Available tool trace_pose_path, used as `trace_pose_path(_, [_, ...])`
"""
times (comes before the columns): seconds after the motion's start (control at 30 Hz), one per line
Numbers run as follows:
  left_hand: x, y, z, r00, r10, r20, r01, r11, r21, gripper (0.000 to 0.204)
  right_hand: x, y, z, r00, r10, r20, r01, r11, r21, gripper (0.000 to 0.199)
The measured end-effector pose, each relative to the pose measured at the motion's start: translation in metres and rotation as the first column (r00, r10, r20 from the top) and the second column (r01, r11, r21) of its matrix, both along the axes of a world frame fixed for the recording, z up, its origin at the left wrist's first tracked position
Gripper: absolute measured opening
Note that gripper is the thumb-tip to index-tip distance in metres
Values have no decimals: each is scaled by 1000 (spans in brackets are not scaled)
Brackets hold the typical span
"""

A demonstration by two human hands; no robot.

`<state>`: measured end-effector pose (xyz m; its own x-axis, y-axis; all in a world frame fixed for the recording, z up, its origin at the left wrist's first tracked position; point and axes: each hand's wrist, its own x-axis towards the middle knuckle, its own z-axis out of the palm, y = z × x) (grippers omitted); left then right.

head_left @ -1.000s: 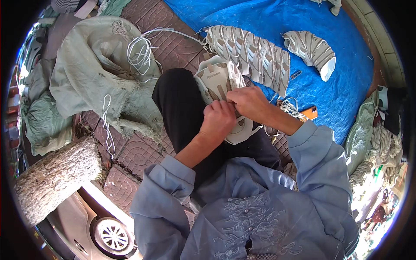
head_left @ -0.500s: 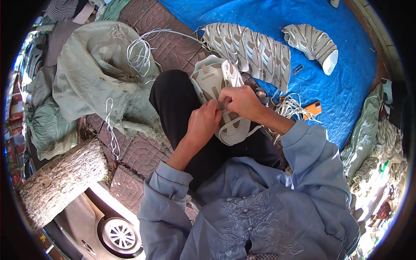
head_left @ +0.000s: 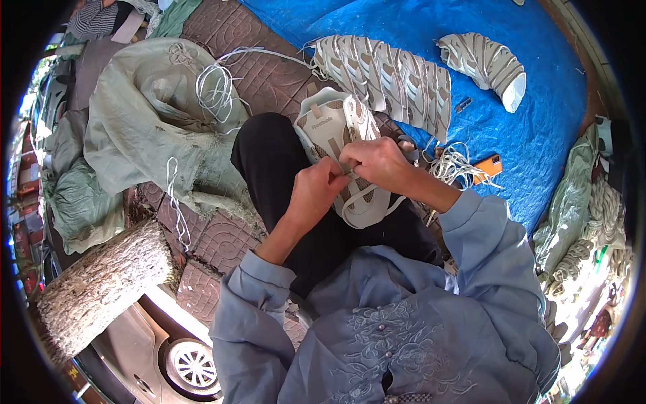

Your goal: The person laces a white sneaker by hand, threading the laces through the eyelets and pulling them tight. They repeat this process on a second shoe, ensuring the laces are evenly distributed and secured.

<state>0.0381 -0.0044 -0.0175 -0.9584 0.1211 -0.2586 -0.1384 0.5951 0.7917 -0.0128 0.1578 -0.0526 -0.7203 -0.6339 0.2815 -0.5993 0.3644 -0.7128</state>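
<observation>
Leftward went my left hand (head_left: pixel 317 187), pinched narrow like my right hand (head_left: pixel 378 161), the sneaker upper (head_left: pixel 325 125) lying toe-toward-me beneath both.

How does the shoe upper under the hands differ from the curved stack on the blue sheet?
The shoe upper is one piece; the curved stack holds several. The left hand and right hand are on the shoe upper; the curved stack lies untouched on the blue sheet. Both are off-white with brown parts.
</observation>
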Motion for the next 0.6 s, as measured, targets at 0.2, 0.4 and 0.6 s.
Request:
trace_pose_path(0.2, [1,-1,-1,993,112,27,-113,992,54,13,-5,2,9,840,31,542,71,983,-167,25])
trace_pose_path(0.4, [2,-13,26,976,133,174,-149,986,81,11,1,19,14,758,29,651,142,968,-209,34])
trace_pose_path(0.6, [6,3,4,956,199,-214,-182,978,97,5,0,14,12,734,54,677,159,956,-248,36])
